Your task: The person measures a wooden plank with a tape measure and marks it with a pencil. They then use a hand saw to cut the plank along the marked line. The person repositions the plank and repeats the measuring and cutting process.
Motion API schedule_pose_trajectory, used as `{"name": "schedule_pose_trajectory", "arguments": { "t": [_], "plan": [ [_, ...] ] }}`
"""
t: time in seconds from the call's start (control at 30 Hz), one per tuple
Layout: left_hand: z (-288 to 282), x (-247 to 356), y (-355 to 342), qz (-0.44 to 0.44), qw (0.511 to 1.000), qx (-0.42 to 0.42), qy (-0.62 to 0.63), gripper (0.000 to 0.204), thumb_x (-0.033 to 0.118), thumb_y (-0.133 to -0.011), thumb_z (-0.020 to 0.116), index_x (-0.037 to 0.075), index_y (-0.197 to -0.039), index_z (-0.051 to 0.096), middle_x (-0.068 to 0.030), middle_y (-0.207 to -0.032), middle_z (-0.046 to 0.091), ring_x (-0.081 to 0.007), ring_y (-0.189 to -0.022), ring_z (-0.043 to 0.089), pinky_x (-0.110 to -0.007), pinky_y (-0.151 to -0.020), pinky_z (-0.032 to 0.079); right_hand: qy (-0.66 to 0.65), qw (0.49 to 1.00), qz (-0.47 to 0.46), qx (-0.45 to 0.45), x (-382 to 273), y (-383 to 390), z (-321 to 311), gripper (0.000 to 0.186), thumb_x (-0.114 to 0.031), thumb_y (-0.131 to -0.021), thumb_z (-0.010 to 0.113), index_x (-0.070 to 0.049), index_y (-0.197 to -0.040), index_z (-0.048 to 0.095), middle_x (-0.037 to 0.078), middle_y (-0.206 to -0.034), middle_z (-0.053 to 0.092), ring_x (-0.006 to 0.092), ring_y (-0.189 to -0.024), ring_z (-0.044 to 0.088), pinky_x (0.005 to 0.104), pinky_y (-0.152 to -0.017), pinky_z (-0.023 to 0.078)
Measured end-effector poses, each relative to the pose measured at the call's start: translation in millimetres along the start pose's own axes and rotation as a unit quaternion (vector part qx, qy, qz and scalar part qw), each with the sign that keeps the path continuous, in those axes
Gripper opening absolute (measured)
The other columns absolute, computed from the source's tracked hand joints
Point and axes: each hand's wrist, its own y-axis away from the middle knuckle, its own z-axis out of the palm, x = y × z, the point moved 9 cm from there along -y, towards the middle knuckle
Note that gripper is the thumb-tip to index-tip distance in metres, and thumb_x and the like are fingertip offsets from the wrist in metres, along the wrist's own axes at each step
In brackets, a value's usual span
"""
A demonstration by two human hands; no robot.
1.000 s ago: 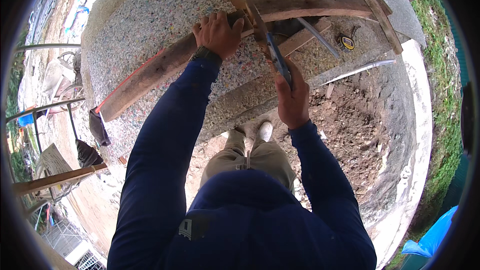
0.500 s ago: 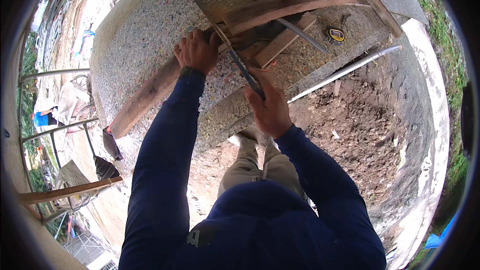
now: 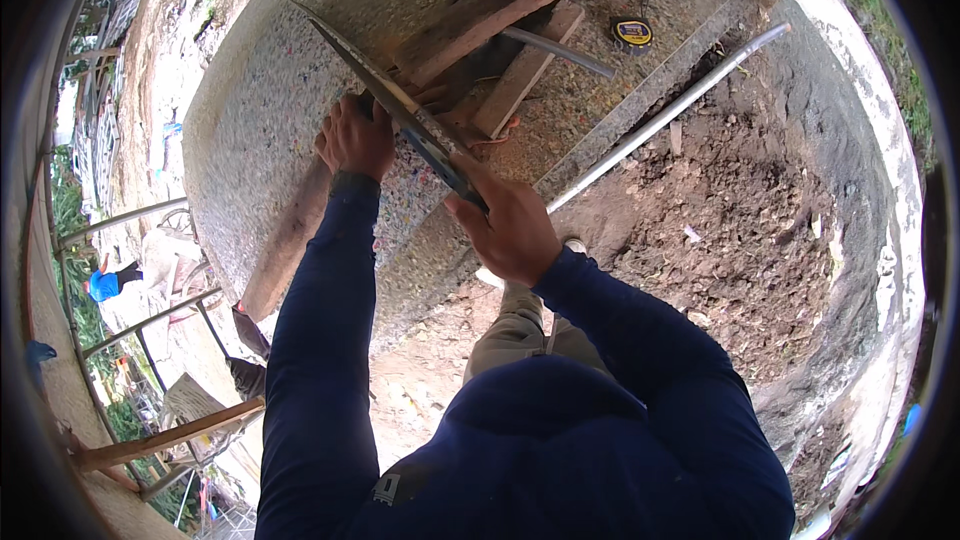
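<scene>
My right hand [image 3: 512, 230] is closed around the handle of a handsaw [image 3: 365, 65], whose long blade points up and to the left. The blade crosses a wooden plank [image 3: 285, 250] just right of my left hand [image 3: 358, 140]. That hand lies over the plank, fingers bent around its top, gripping it against a speckled board [image 3: 250, 130]. The blade and hand hide the exact spot where the teeth meet the wood.
Beyond the saw lie a long timber [image 3: 535, 2], a short wood piece [image 3: 525, 75], a thin grey pipe [image 3: 560, 51] and a yellow-black tape measure [image 3: 632, 33]. A pale pipe [image 3: 670, 118] runs along the board's near edge, beside loose soil [image 3: 730, 260]. Railings [image 3: 150, 315] stand left.
The whole view has shifted and turned slightly. The saw now lies more toward the upper left, with more of its blade showing. My left hand still grips the plank.
</scene>
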Motion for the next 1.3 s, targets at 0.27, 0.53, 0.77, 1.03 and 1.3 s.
{"name": "schedule_pose_trajectory", "arguments": {
  "t": [0.27, 0.53, 0.77, 1.03, 1.3],
  "plan": [
    [2.1, -2.4, -1.0, -0.001, 1.0, 0.005, -0.001, 0.047, 0.057, -0.107, 0.054, 0.015, -0.123, 0.069, -0.0114, -0.127, 0.073, -0.0384, -0.126, 0.065, -0.057, -0.109, 0.044, -0.007, 1.0, 0.013, -0.004, 2.9, 36.0, -20.8, 0.05, -0.029, -0.106, 0.069, -0.003, -0.147, 0.058, 0.023, -0.086, 0.075, 0.0453, -0.077, 0.075, 0.0537, -0.071, 0.056],
    [4.9, -5.5, -3.4, 0.014, 1.0, 0.021, -0.003, 0.047, 0.058, -0.107, 0.053, 0.015, -0.12, 0.068, -0.0121, -0.124, 0.073, -0.0396, -0.122, 0.065, -0.057, -0.105, 0.045, -0.018, 0.999, 0.031, -0.03, -2.0, 4.8, -15.5, 0.05, -0.03, -0.107, 0.068, -0.002, -0.147, 0.059, 0.025, -0.088, 0.075, 0.0459, -0.078, 0.075, 0.0536, -0.072, 0.057],
    [6.9, -7.1, -3.4, 0.005, 1.0, 0.018, -0.002, 0.049, 0.059, -0.107, 0.052, 0.014, -0.119, 0.069, -0.0122, -0.127, 0.073, -0.0409, -0.125, 0.065, -0.057, -0.108, 0.044, -0.011, 0.999, 0.038, -0.026, 2.7, 11.5, -13.2, 0.053, -0.031, -0.106, 0.068, -0.002, -0.149, 0.058, 0.026, -0.091, 0.075, 0.0477, -0.082, 0.075, 0.0548, -0.075, 0.057],
    [6.3, -3.8, -2.4, 0.001, 1.0, -0.005, 0.011, 0.054, 0.061, -0.106, 0.053, 0.012, -0.12, 0.069, -0.0135, -0.128, 0.072, -0.0414, -0.127, 0.064, -0.059, -0.109, 0.043, -0.01, 0.995, 0.077, -0.055, 5.1, 39.0, -28.2, 0.053, -0.029, -0.105, 0.069, -0.002, -0.149, 0.058, 0.025, -0.089, 0.075, 0.0476, -0.081, 0.075, 0.0565, -0.074, 0.056],
    [5.1, -2.1, -4.0, 0.022, 0.999, -0.012, -0.023, 0.051, 0.057, -0.107, 0.055, 0.009, -0.12, 0.069, -0.0138, -0.129, 0.071, -0.0404, -0.13, 0.062, -0.06, -0.11, 0.041, -0.012, 1.0, 0.016, -0.02, -1.2, -18.4, -3.5, 0.05, -0.03, -0.106, 0.068, -0.001, -0.147, 0.059, 0.026, -0.092, 0.075, 0.0481, -0.085, 0.074, 0.0579, -0.078, 0.056]
  ]
}}
